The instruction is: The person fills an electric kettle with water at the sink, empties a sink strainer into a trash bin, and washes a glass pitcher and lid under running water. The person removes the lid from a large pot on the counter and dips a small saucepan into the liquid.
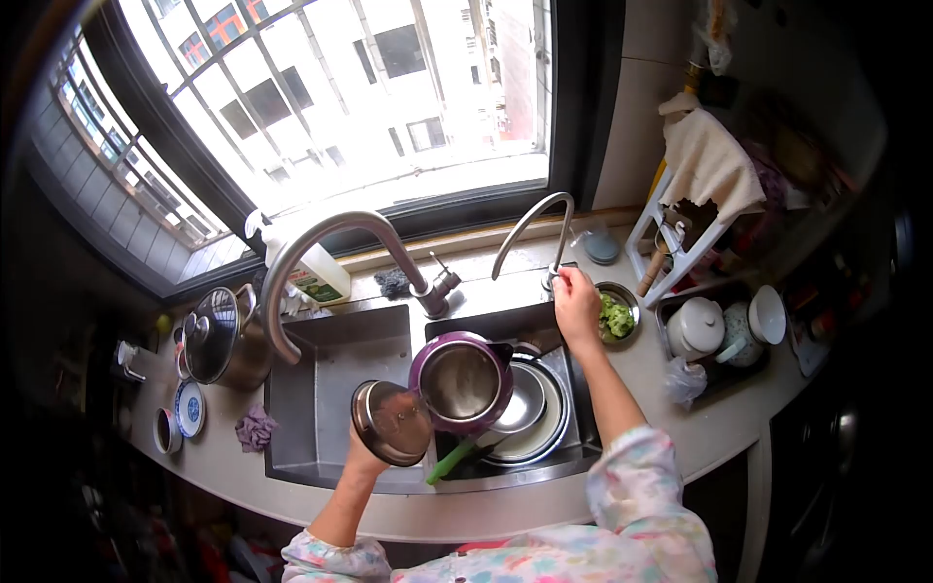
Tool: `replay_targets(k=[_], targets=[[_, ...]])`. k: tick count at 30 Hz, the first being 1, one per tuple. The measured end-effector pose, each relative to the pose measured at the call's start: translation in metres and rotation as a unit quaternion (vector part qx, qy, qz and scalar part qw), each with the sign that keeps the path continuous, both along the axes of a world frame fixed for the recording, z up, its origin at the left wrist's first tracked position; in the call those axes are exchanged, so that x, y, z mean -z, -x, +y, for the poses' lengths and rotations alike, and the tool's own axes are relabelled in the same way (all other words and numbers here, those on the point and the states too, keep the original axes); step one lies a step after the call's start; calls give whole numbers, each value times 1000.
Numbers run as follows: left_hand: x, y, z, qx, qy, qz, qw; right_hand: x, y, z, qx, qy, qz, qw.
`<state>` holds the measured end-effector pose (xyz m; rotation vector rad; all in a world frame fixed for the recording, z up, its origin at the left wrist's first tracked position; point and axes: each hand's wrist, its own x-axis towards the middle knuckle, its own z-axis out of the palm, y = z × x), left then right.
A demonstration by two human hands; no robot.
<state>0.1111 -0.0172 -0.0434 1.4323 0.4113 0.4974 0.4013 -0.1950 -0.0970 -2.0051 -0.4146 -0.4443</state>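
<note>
Purple outside, bare metal within, the kettle sits uncovered in the right basin. Just left of the kettle, the left hand grips a round lid; beyond it to the right, the right hand pinches the slim faucet near its base.

Can't see most of the left hand behind the round lid, nor make out the exact contact of the right hand with the slim faucet. Can't read the label on the bottle — too small. Can't follow the window past the top edge, or the floral garment past the bottom.
</note>
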Motion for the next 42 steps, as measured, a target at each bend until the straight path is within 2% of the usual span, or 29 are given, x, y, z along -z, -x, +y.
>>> replay_targets(k=[2, 3, 5, 6, 7, 9, 11, 12, 14, 17, 22, 28, 34, 37, 42], targets=[[-22, 8, 3, 10, -56, 46, 997, -47, 46, -7, -107, -62, 24, 992], [-38, 9, 2, 23, -130, 62, 989, -74, 75, -9, -173, -55, -24, 983], [-71, 9, -3, 42, -311, 90, 945, -103, 115, -1, -387, -38, -190, 902], [-64, 13, 4, 89, -382, 98, 915, -105, 131, 3, -494, 82, -175, 848], [-64, 15, 2, 75, -388, 124, 910, -97, 144, 12, -565, 153, -141, 798], [-73, 18, -4, 106, -441, 133, 881, -85, 157, 28, -630, 334, -90, 696], [-77, 20, -9, 142, -445, 122, 875, -36, 159, 56, -675, 215, 79, 701], [-76, 20, -12, 149, -447, 134, 872, -22, 161, 66, -684, 179, 130, 695], [-75, 21, -17, 141, -473, 158, 855, -21, 161, 69, -661, 256, 49, 703], [-63, 26, -18, 109, -455, 168, 868, -40, 149, 44, -609, 343, -39, 714], [-40, 25, -31, 79, -421, 111, 897, -49, 136, 21, -527, 418, -82, 735], [-37, 20, -27, 100, -422, 122, 893, -48, 137, 8, -489, 441, -87, 748], [-79, 19, -13, 108, -457, 145, 871, -49, 134, 4, -480, 437, -98, 754], [-85, 18, -6, 105, -456, 157, 870, -52, 131, 7, -479, 437, -100, 754], [-66, 27, -8, 63, -423, 128, 895, -48, 138, 28, -501, 441, -94, 738]])
